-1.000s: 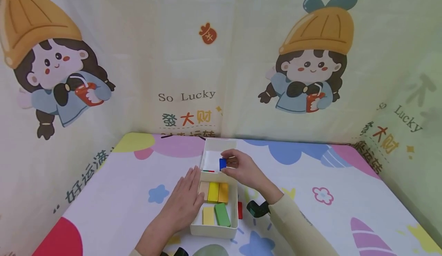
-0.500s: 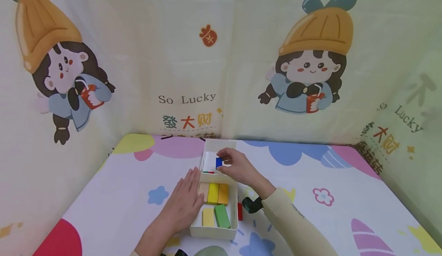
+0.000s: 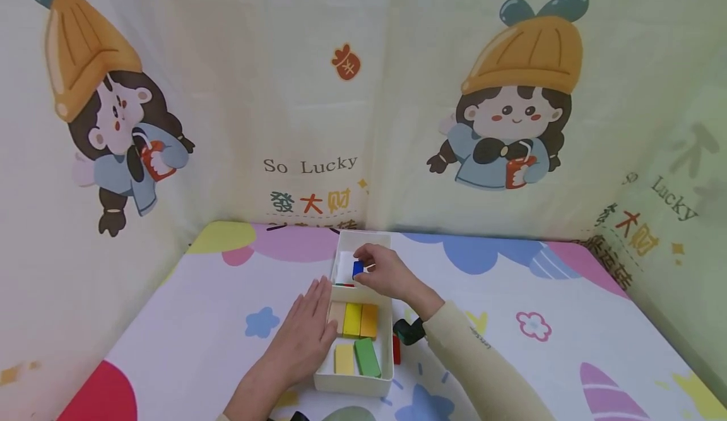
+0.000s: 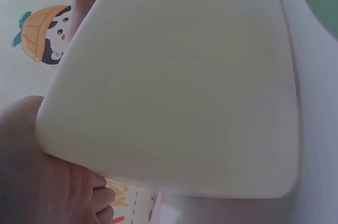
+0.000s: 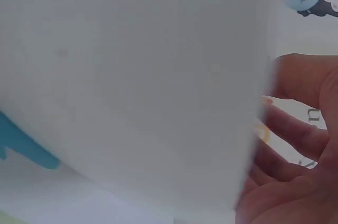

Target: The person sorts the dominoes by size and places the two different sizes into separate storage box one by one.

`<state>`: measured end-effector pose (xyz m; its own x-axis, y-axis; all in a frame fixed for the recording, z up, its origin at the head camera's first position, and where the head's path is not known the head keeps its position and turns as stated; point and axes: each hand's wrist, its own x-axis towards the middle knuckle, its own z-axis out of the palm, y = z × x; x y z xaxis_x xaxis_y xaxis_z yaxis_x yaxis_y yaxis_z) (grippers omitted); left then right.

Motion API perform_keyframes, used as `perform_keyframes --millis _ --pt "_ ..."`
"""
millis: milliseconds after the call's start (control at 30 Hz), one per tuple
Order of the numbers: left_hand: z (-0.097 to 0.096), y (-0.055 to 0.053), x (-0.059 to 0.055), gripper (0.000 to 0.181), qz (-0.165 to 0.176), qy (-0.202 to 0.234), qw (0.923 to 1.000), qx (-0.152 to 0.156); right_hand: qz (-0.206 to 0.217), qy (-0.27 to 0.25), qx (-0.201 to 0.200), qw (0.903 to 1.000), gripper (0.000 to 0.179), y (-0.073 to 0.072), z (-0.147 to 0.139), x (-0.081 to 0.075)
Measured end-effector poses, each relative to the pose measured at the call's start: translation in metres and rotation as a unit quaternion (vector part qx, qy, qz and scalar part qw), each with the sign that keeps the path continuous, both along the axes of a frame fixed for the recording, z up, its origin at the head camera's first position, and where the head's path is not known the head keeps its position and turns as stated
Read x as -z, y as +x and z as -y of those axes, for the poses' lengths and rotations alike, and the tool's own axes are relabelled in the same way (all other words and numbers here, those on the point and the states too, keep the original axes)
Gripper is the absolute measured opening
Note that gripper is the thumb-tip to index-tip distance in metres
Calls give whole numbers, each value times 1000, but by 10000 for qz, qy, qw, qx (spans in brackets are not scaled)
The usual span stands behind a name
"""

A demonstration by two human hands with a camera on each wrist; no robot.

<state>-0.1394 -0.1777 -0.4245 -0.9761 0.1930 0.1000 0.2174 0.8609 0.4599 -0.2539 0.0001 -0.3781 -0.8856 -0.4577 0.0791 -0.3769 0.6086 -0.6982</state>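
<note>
My right hand (image 3: 389,276) pinches a small blue block (image 3: 358,269) over the far white box (image 3: 363,239). Whether the block touches anything inside cannot be told. My left hand (image 3: 301,332) lies with straight fingers along the left side of the near white box (image 3: 353,386). That box holds a tan block (image 3: 336,317), a yellow block (image 3: 353,319), an orange block (image 3: 369,320), a pale yellow block (image 3: 344,359) and a green block (image 3: 367,356). White box walls (image 4: 179,86) fill much of both wrist views; the blue block is hidden there.
Just right of the near box lies a red block (image 3: 396,349), partly hidden by it. Thin red and green edges (image 3: 344,285) show inside the far box. A patterned cloth (image 3: 488,370) covers the table, and a printed curtain (image 3: 392,112) hangs behind it.
The blue block, in my right hand, has shifted slightly left over the far box. My left hand stays by the near box. The view has tilted slightly.
</note>
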Motion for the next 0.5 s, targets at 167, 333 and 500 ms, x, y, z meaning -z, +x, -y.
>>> perform_keyframes --millis 167,333,500 --pt "0 1 1 70 -54 -65 10000 -37 -7 -105 -26 9999 38 -3 4 -11" --pt "0 1 2 69 -35 -61 10000 -20 102 -192 -29 9998 38 -4 7 -10" --pt "-2 2 3 69 -42 -47 10000 49 228 -240 63 9994 37 -5 5 -3"
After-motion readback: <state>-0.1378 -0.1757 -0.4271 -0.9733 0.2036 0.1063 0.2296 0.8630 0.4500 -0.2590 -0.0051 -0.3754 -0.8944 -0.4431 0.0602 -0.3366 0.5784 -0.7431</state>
